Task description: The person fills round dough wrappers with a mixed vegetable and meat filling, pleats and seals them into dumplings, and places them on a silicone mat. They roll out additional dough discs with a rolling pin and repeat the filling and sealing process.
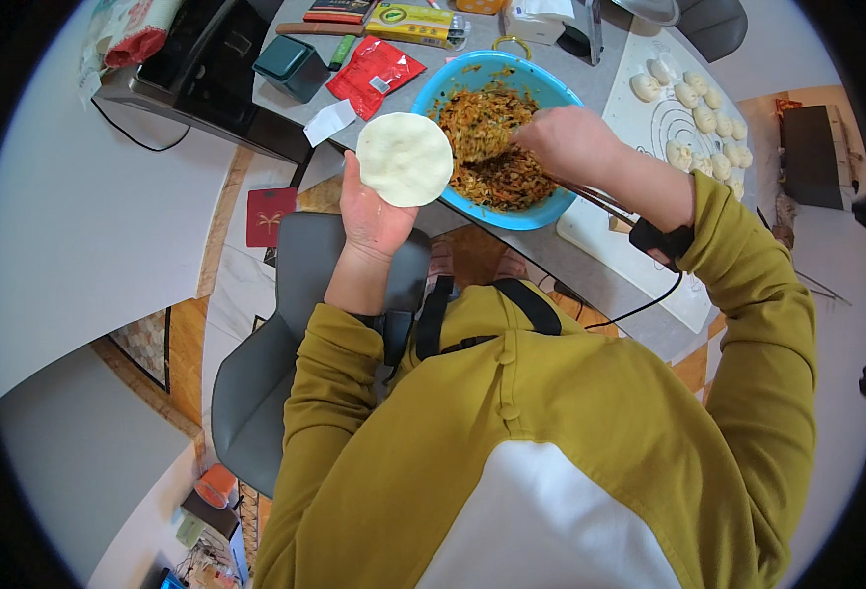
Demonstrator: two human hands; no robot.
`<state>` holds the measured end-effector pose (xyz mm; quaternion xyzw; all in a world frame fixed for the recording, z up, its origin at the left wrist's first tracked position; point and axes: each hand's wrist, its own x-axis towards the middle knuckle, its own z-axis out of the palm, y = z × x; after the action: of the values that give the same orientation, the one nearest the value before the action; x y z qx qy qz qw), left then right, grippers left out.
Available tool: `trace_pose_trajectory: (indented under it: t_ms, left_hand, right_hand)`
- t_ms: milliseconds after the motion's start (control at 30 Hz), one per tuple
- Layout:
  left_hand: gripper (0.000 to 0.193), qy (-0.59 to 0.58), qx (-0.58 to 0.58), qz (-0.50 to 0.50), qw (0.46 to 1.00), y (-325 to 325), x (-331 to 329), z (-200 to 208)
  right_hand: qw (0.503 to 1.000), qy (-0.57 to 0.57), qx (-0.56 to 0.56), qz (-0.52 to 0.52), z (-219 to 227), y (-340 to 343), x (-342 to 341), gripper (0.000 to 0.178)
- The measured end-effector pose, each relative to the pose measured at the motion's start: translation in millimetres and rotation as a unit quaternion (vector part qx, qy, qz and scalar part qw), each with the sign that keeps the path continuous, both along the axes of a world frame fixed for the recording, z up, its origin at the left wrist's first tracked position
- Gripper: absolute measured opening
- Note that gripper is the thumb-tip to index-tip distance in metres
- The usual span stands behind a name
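Observation:
On my left hand (375, 214) rests a round, pale dough wrapper (405, 160), held flat beside the bowl with the thumb at its left edge. The wrapper hides most of the fingers. My right hand (568, 145) is closed around a pair of chopsticks (600, 199) above a light-blue bowl (533, 216). Their back ends stick out toward my right wrist. Inside the bowl is a chopped, brownish-orange filling (512, 184), and a clump of it is gathered left of my right hand. The chopsticks' tips are not clearly visible.
Several shaped dough buns (705, 120) sit on a white mat (637, 74) at the right. Left of the bowl lie a red packet (375, 76), a dark green container (291, 69) and a yellow box (408, 25). A grey chair (256, 388) stands by my left arm.

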<state>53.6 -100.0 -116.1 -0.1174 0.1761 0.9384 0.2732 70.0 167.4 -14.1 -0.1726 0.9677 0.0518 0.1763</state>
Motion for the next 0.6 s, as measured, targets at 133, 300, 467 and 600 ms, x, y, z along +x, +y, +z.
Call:
trace_pose_trajectory:
  t_ms: [133, 300, 467, 600]
  left_hand:
    - [0.073, 0.004, -0.004, -0.008, 1.000, 0, -1, 3]
    - [0.068, 0.019, 0.006, -0.022, 1.000, 0, -2, 2]
    - [0.066, 0.022, -0.013, -0.019, 0.999, 2, -3, 1]
    - [0.066, 0.011, -0.017, -0.005, 1.000, 3, -3, -1]
  right_hand:
    - [0.997, 0.033, -0.044, -0.047, -11, 30, -6, 0.025]
    - [0.979, -0.019, -0.120, -0.164, -19, 65, -13, 0.031]
    - [0.887, -0.235, -0.187, -0.351, -21, 79, -28, 0.041]
    - [0.975, -0.073, -0.087, -0.192, -4, 89, -20, 0.035]
